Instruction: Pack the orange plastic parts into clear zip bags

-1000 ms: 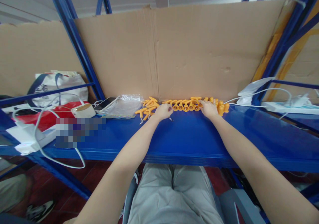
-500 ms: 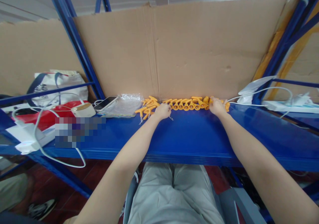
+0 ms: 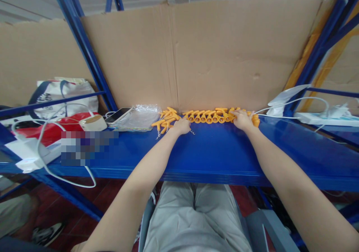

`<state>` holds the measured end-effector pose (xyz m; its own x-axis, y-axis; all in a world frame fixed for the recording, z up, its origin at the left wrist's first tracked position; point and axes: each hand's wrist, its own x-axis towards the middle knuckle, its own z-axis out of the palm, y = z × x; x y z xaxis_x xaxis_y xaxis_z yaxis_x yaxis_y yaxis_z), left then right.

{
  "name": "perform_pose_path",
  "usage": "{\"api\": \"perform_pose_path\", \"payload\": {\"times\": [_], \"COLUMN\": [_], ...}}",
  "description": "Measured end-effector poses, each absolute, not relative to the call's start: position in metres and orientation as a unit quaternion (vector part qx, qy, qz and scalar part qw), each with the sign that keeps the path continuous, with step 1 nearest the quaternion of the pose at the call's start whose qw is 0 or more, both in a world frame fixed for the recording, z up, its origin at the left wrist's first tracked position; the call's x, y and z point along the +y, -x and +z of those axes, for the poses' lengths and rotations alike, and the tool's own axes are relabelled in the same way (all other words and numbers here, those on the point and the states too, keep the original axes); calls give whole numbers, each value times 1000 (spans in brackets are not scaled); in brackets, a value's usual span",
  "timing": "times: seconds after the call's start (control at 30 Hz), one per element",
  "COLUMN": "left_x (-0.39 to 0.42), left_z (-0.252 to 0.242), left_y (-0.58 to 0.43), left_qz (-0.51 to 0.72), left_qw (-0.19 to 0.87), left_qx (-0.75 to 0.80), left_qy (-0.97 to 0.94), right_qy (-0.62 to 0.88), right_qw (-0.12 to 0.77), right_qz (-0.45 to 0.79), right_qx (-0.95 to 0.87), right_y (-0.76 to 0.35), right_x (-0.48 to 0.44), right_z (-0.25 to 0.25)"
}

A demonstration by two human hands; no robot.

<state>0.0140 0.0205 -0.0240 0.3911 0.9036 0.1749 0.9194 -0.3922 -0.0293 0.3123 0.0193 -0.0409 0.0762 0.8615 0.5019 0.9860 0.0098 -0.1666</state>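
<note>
A row of small orange plastic T-shaped parts [image 3: 209,116] lies along the back of the blue metal shelf [image 3: 213,154], against a cardboard sheet. A looser heap of the same orange parts [image 3: 166,119] sits to the left, some with small metal springs. My left hand [image 3: 181,126] is curled at the row's left end, beside a spring [image 3: 192,132]. My right hand [image 3: 242,119] rests closed on the orange parts at the row's right end, fingers pinching among them.
A clear plastic bag [image 3: 140,117] and a phone [image 3: 119,115] lie left of the parts. Further left are white chargers with cables [image 3: 28,153], a red item and a tote bag [image 3: 63,97]. A white power strip [image 3: 325,119] sits at right. Blue rack uprights [image 3: 84,46] frame the cardboard.
My right hand moved right along the row from its middle to its right end. My left hand stayed at the left end. The view shifted slightly.
</note>
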Motion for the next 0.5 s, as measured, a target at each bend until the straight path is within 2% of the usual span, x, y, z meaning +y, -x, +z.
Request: {"api": "perform_pose_path", "payload": {"times": [0.17, 0.5], "left_x": [23, 14], "left_z": [-26, -20], "left_y": [-14, -16], "left_qz": [-62, -50], "left_qw": [70, 54], "left_qx": [-547, -555], "left_qy": [832, 829], "right_qy": [694, 698], "right_qw": [201, 245], "right_qz": [-119, -138], "right_qx": [-681, -659], "right_y": [-310, -309], "right_x": [21, 30], "right_z": [-42, -34]}}
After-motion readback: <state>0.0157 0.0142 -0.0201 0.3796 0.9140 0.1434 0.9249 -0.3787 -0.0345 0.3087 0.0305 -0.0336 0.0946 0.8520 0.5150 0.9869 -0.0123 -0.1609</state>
